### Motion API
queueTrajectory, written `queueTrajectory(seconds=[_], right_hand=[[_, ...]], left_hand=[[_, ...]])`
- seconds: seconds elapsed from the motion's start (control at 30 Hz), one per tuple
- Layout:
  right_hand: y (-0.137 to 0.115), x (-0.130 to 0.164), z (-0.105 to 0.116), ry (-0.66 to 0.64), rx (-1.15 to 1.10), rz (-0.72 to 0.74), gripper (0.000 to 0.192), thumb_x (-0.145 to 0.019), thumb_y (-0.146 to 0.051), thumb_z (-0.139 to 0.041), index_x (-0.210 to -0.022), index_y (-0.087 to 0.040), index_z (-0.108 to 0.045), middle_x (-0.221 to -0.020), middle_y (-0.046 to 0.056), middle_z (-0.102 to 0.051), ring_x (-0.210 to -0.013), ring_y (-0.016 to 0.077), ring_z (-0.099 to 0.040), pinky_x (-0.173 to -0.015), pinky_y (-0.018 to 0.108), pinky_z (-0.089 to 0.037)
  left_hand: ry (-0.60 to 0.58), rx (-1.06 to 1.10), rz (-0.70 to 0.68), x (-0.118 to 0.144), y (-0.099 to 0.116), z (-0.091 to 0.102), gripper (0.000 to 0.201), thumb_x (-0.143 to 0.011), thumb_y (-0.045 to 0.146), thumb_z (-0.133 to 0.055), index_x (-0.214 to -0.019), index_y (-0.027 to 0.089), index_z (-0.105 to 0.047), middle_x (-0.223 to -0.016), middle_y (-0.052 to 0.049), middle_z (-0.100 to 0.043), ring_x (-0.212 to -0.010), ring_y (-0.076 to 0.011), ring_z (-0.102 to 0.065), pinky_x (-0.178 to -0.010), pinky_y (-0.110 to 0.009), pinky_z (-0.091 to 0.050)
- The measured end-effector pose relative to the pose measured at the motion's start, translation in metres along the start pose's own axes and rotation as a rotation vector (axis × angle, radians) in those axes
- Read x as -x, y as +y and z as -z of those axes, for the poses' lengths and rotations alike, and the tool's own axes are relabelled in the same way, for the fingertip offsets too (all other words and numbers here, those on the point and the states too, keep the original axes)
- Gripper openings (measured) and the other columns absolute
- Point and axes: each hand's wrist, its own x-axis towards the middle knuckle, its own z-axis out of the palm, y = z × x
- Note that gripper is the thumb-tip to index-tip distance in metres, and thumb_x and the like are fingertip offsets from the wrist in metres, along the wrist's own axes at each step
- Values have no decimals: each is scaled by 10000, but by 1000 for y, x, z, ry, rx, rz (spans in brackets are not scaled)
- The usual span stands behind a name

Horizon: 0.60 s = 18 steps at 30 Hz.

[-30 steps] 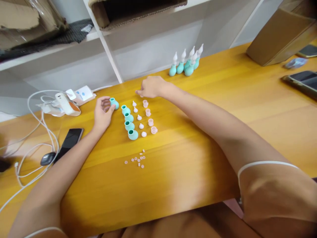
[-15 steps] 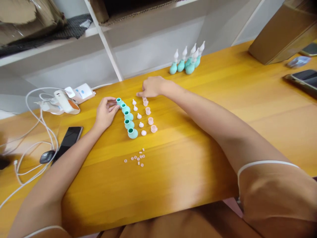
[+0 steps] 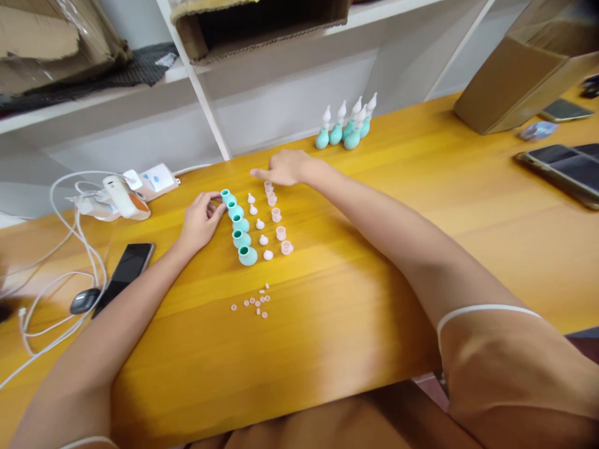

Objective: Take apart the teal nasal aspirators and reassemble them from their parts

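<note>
Teal rubber bulbs (image 3: 241, 239) with open tops lie in a row on the table. My left hand (image 3: 200, 219) has its thumb and fingertips at the side of the farthest teal bulb (image 3: 227, 197), gripping it. Beside that row runs a line of small white teardrop-shaped tips (image 3: 260, 224). Further right stands a row of clear pinkish cups (image 3: 276, 215) with small side spouts. My right hand (image 3: 286, 168) hovers at the far end of the cups, one finger stretched out to the left and the others curled. I see nothing held in it.
Several tiny pinkish rings (image 3: 258, 304) lie scattered nearer me. Teal bulbs with white tips (image 3: 352, 137) stand upright at the back. Left are a phone (image 3: 128, 268), a black mouse (image 3: 85, 300), cables and chargers (image 3: 125, 196). A cardboard box (image 3: 510, 87) and phones (image 3: 566, 168) are right.
My right hand's outstretched finger reaches further left, and the farthest cup shows more clearly beneath the hand. My left hand stays at the farthest teal bulb. The camera view has shifted slightly.
</note>
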Motion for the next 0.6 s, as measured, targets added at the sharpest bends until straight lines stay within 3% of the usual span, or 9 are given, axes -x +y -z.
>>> queueTrajectory(seconds=[0.17,0.3,0.43,0.53,0.6], right_hand=[[30,-1,14,403,-77,-145,512,-1134,-424,-361,-1399,-153,-705,-1393,235,-708,-1223,387,-698,-1010,487,-532],[68,2,25,678,-146,-281,441,-1134,-408,-456,-1464,-201,-663,-1588,201,-533,-1118,286,-651,-961,425,-503],[98,-2,22,667,-190,-374,450,-1157,-350,-469,-1530,-157,-628,-1627,220,-498,-1054,210,-575,-985,398,-458],[109,-7,16,540,-175,-398,387,-1142,-306,-465,-1387,-122,-703,-1489,242,-618,-1074,235,-582,-973,395,-464],[111,-8,15,473,-133,-400,383,-1138,-309,-443,-1340,-145,-725,-1398,232,-670,-1110,266,-609,-958,388,-475]], left_hand=[[-45,-83,-1,1,0,3,370,-1035,391,-602,-1321,200,-737,-1130,-97,-789,-881,-220,-696,-886,-374,-574],[-89,-152,-10,1,2,5,400,-1057,398,-555,-1358,203,-733,-1075,-101,-792,-913,-258,-699,-929,-413,-570],[-123,-170,-43,1,1,5,447,-1090,420,-466,-1378,193,-721,-1191,-137,-802,-1103,-316,-722,-1052,-480,-561],[-99,-109,-42,2,0,5,480,-1099,453,-443,-1403,186,-702,-1344,-149,-783,-1255,-325,-716,-1153,-499,-539],[-72,-45,-19,4,0,4,504,-1113,493,-427,-1426,194,-687,-1378,-142,-776,-1217,-302,-738,-1156,-492,-549]])
